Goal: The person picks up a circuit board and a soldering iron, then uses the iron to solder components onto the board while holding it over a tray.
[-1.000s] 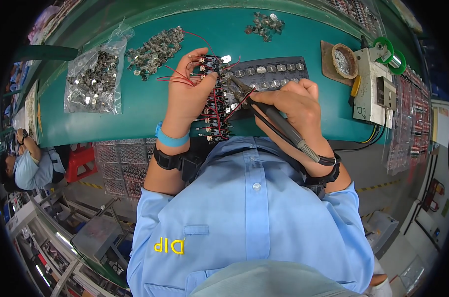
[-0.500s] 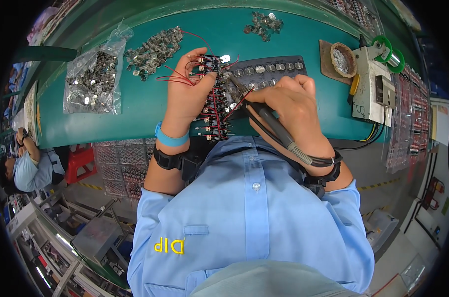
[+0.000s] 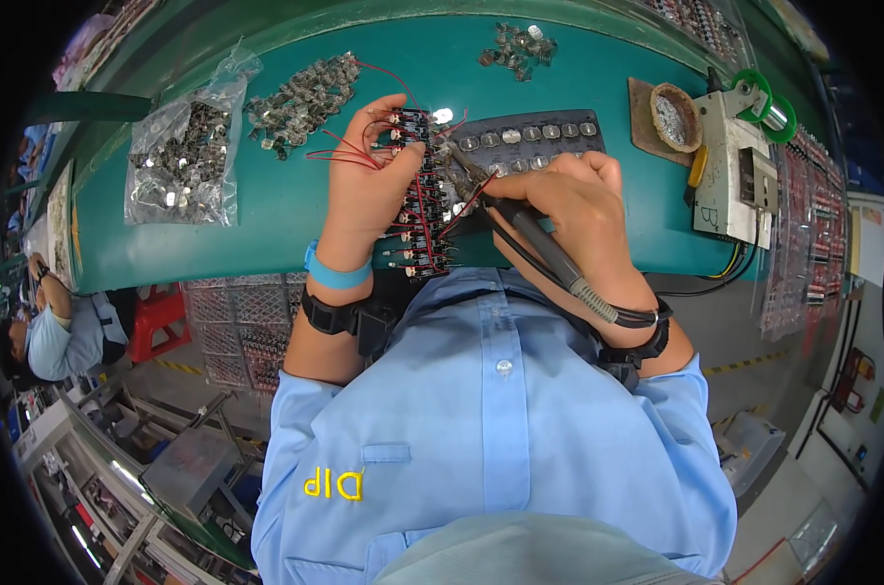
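My left hand is closed on a long strip of small black circuit boards with red and black wires; the thumb presses on its upper part. In my right hand is a soldering iron with a dark grey handle, its cable running back along my wrist. The iron's tip points up-left and is close to the strip's right edge; I cannot tell whether it touches. Beneath the iron lies a dark tray with rows of round silvery metal pieces, partly hidden by my right hand.
Left on the green table lie a clear bag of metal parts and a loose heap of parts. A smaller heap lies at the back. To the right are a round dish, a soldering station and a solder spool.
The soldering iron and my right hand have shifted very slightly. My left hand still grips the strip in nearly the same place.
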